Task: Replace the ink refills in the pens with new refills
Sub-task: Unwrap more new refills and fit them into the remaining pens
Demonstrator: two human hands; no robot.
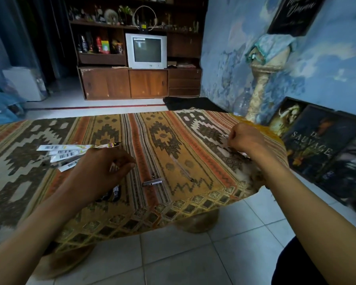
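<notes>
While both forearms reach over the patterned cloth (pixel 103 128) that covers the low table, the left hand (pixel 103 167) hovers at about 9 o'clock from the cloth's centre, its fingers curled inward around what appears to be a thin pale part; the blur prevents identification of that part. The right hand (pixel 245 140) lies at about 2 o'clock, near the far right edge of the cloth, fingers curled into a loose fist above a blurred whitish item; whether it grips that item cannot be told.

A fan of packaged refills (pixel 66 153), white sleeves bearing barcodes, lies at 10 o'clock, just beyond the left hand and partly covered by it. Black pens (pixel 114 192) lie at 7 o'clock, just beside the left wrist, near the cloth's front border. A small metal pen part (pixel 152 182) rests at 6 o'clock, between the two hands. A clear, thin tube (pixel 182 167), probably a refill or barrel, lies diagonally at 5 o'clock, apart from the metal part.

Background: a television (pixel 146 50) in a wooden cabinet (pixel 115 83) at 12 o'clock; framed posters (pixel 317 145) lean against the blue wall (pixel 234 58) at 3 o'clock.
</notes>
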